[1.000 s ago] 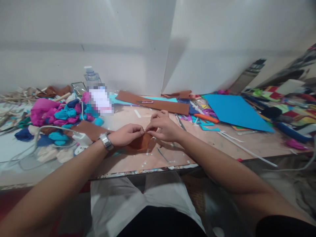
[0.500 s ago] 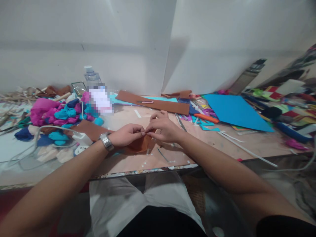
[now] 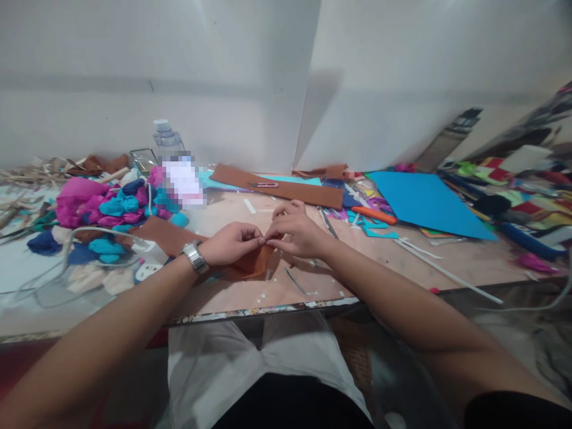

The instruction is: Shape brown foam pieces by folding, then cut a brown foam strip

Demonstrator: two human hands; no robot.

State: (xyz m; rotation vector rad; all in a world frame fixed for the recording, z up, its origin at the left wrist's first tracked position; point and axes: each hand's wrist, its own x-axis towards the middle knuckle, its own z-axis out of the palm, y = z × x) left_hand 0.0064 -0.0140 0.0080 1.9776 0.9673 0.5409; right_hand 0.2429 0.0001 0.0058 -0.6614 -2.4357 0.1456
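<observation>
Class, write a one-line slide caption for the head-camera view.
Left hand and right hand pinch a brown foam piece together on a cluttered craft table.

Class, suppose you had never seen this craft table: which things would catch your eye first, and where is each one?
At the centre, the left hand and right hand pinch a curled brown foam sheet piece between their fingertips, near the table's front edge. To the left lies a bright heap of magenta, turquoise and navy crumpled paper balls. To the right, a large flat blue foam sheet rests on the pale wooden table.
</observation>
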